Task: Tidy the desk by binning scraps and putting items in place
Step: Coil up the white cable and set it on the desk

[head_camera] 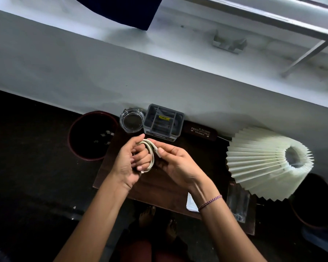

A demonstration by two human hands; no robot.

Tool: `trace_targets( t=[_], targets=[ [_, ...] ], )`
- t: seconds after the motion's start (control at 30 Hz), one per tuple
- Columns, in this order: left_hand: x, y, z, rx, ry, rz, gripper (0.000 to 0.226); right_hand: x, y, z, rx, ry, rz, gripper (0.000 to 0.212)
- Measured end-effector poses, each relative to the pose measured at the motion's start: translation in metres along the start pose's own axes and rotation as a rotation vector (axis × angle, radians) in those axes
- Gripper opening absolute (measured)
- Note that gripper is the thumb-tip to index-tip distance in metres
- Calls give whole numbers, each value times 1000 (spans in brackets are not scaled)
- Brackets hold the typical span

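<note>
A white cable (150, 154) is coiled in loops around the fingers of my left hand (129, 163), above the dark wooden desk (159, 188). My right hand (175, 163) pinches the cable's plug end between thumb and fingertips, right beside the coil. Behind my hands a grey compartment organiser (163, 121) stands against the wall. Left of the desk, a dark round bin (92, 135) holds several white paper scraps.
A clear glass ashtray (132, 121) sits left of the organiser, a dark spectacles case (200, 131) to its right. A pleated cream lampshade (267, 163) fills the desk's right end. White paper (191, 204) and a clear plastic sleeve (237, 203) lie near the front edge.
</note>
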State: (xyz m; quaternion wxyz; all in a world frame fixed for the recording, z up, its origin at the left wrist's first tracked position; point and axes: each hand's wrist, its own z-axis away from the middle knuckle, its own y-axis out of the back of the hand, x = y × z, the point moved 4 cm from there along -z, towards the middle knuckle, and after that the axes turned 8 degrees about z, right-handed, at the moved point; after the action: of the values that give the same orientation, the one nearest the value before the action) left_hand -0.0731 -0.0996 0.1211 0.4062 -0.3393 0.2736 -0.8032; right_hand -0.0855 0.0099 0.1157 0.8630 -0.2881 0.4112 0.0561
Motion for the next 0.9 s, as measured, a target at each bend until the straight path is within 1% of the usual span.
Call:
trace_targets(
  t=[0.07,0.17,0.23,0.3,0.37,0.4,0.5,0.63,0.8,0.9],
  targets=[
    [1,-2,0,-23,12,35,62,-2,5,2,18,-18,25,27],
    [2,-6,1,-77,46,43,52,-3,12,3,60,-96,-34,24],
    [2,-10,4,-158,105,38,48,-2,14,5,37,-155,-48,19],
    [-1,-14,6,-253,178,38,50,-2,14,8,-22,-191,-30,15],
    [-3,-16,8,-311,230,41,52,-1,14,11,-68,-189,-26,26],
    [-4,-16,8,-320,244,37,53,0,15,12,-68,-165,-38,28],
    [-5,-14,3,-278,258,-28,53,2,19,16,-33,-87,-40,15],
    [-8,-10,-6,-184,249,-207,49,7,22,19,8,-45,12,18],
    [-11,-8,-17,-54,222,-386,64,13,22,17,87,-20,-13,14],
    [-13,-6,-21,53,129,-540,66,19,22,16,171,-19,39,18]
  ],
)
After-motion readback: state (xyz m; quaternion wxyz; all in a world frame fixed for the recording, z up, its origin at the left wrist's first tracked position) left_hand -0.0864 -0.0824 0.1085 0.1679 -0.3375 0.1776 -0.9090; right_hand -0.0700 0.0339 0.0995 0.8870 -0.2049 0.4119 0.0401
